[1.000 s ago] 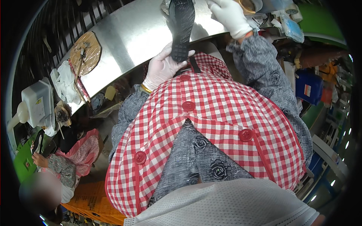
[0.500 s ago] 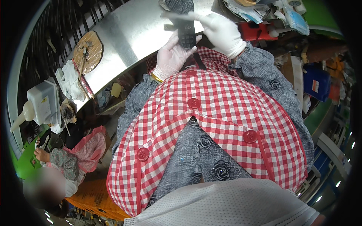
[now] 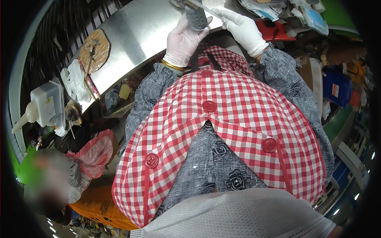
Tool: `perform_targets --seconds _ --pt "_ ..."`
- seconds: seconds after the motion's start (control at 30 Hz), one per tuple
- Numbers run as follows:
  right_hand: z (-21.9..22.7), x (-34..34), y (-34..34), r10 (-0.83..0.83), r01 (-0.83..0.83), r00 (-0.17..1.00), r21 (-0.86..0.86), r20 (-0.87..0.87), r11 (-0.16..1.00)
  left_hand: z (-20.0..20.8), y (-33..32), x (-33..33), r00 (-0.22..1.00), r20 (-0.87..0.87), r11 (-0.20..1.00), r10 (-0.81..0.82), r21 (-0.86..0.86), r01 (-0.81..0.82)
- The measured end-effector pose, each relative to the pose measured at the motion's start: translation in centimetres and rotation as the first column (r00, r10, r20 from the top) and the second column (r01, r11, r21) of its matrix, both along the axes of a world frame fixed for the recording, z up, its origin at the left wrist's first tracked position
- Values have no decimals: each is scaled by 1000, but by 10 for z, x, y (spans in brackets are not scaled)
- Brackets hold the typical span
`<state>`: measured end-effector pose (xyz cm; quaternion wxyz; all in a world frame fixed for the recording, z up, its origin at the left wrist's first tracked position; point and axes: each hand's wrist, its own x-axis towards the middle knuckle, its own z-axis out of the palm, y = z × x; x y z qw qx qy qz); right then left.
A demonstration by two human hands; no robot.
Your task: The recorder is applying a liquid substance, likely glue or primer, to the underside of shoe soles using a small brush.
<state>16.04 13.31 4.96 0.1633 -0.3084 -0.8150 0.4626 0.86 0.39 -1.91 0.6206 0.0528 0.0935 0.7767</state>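
Note:
At the far edge of the view, my left hand (image 3: pixel 183 44), in a white glove, is closed around a black shoe sole (image 3: pixel 196 18) with a blocky tread facing up. My right hand (image 3: pixel 243 32), also gloved in white, grips the pale handle of a slim brush (image 3: pixel 209 10). The brush's head lies over the far part of the sole, but the upper edge of the picture cuts that part off. Whether the bristles touch the sole I cannot tell. Both hands are over the near edge of a shiny metal table (image 3: pixel 137 37).
On the table's left lie a round brown plastic-wrapped board (image 3: pixel 95 49) with a stick on it and a crumpled white bag (image 3: pixel 75 83). Beyond are a whitish container (image 3: pixel 48 102) and dark rods (image 3: pixel 55 29). A red tray (image 3: pixel 274 31) and a blue bin (image 3: pixel 336 88) stand right. Another person (image 3: pixel 75 174) is at lower left.
My right hand has drawn back a little to the right and down, with the brush now slanting over the sole. The left hand and sole have shifted slightly up.

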Motion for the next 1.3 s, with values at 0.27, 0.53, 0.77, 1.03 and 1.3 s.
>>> perform_targets --seconds 0.27,0.53,0.77,1.03,1.3 --pt "11 10 -13 46 -43 999 401 4 915 5 1 -10 994 -105 999 35 -35 -39" --pt "56 6 -22 107 -25 968 337 -226 941 46 -19 -20 977 -211 999 28 50 -17" --pt "72 -10 -51 316 -194 932 489 -180 850 43 -36 -26 976 -153 986 156 -42 -164" --pt "85 1 -60 307 -204 922 375 -237 904 61 -31 -39 994 57 961 96 255 -108" --pt "73 -16 -31 95 -94 965 17 -245 995 81 -17 -32 984 0 975 179 134 -178"
